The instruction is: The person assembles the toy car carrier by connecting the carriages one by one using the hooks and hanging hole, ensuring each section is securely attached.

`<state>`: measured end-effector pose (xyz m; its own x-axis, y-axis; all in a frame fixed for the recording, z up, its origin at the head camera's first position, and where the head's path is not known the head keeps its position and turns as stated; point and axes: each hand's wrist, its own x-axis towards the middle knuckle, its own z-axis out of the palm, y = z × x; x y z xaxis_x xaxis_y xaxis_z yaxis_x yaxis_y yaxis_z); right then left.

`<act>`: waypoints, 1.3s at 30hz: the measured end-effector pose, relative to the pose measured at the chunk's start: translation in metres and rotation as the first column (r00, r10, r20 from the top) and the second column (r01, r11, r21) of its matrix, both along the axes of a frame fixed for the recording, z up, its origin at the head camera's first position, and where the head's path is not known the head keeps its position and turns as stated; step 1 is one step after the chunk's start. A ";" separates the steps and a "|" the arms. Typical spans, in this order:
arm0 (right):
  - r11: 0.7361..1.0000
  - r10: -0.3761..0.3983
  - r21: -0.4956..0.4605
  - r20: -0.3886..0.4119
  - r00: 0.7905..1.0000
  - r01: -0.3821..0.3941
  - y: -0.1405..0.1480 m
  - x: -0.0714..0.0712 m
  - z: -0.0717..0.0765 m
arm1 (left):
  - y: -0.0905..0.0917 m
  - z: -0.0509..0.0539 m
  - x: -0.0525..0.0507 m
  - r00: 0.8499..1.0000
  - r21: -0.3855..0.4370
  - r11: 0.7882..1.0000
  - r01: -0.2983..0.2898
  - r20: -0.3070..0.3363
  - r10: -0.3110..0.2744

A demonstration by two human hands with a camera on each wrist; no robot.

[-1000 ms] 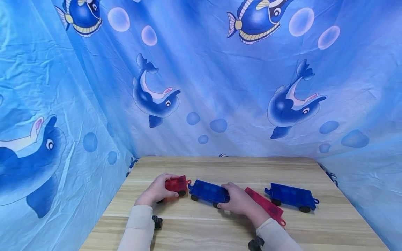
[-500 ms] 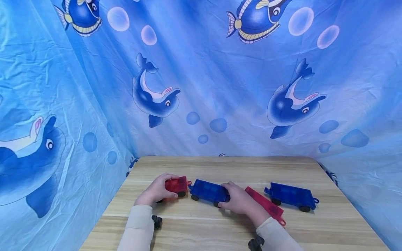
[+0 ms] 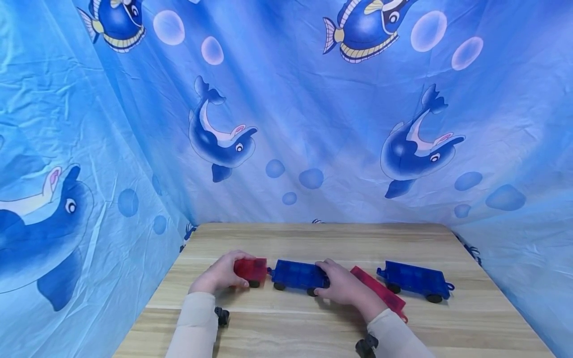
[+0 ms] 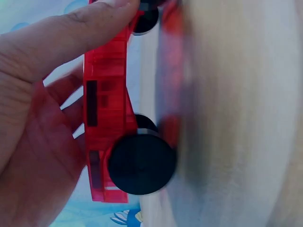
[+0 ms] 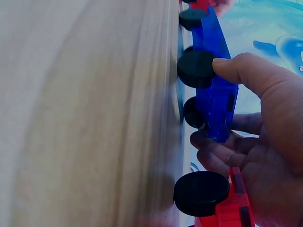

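Left hand: its fingers were curled round a red wagon, thumb along the near side and the others behind it.
Right hand: it gripped the right-hand end of a blue wagon, the thumb pressed against a black wheel and the other fingers on the far side.
The held pair: they stood end to end, left of the table's middle, red on the left, blue on the right, wheels downward.
Blue hook: it reached the red wagon's end from the blue one; whether the two had caught, I could not tell.
Second red wagon: it lay slantwise just beyond the right wrist, partly hidden by it.
Second blue wagon: it stood farthest right, untouched, a hook at its left end and a loop at its right.
Table: pale wood grain ran across it under everything.
Sleeves: off-white, each with a small black device at the wrist.
Cloth: blue, printed with dolphins and fish, it hung behind.
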<state>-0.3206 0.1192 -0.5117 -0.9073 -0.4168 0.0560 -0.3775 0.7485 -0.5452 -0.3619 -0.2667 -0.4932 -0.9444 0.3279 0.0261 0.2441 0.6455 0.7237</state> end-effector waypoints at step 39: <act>0.979 -0.186 0.043 -0.209 0.960 0.199 0.060 0.028 0.014 | -0.032 -0.006 0.021 0.993 -0.058 0.992 -0.116 -0.040 0.113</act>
<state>-0.2922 0.1791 -0.4972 -0.9428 -0.2443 0.2267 -0.3212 0.8479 -0.4218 -0.3405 -0.2983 -0.4995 -0.9745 0.2198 0.0452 0.1920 0.7126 0.6748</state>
